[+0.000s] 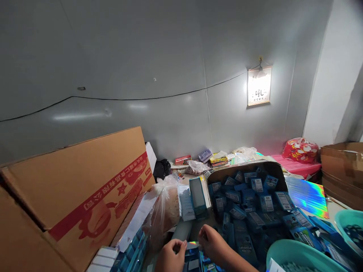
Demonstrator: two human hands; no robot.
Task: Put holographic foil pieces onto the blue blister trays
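My left hand [171, 256] is at the bottom centre, its thumb and fingertips pinched together at a small shiny piece [193, 243] with a rainbow glint. My right hand [210, 241] is curled closed at the other end of that piece; what its fingers grip is hidden. Right below both hands are small blue printed boxes [209, 267], cut off by the frame's lower edge. A large container [272, 164] full of blue printed boxes [266, 203] stands just right of my right hand.
A big cardboard carton [93, 177] rises at the left, beside a tied clear plastic bag [164, 204]. Blue trays [132, 251] lie at lower left. Turquoise basins [300, 249] with small pieces inside stand at lower right. A holographic sheet [307, 196] lies behind them.
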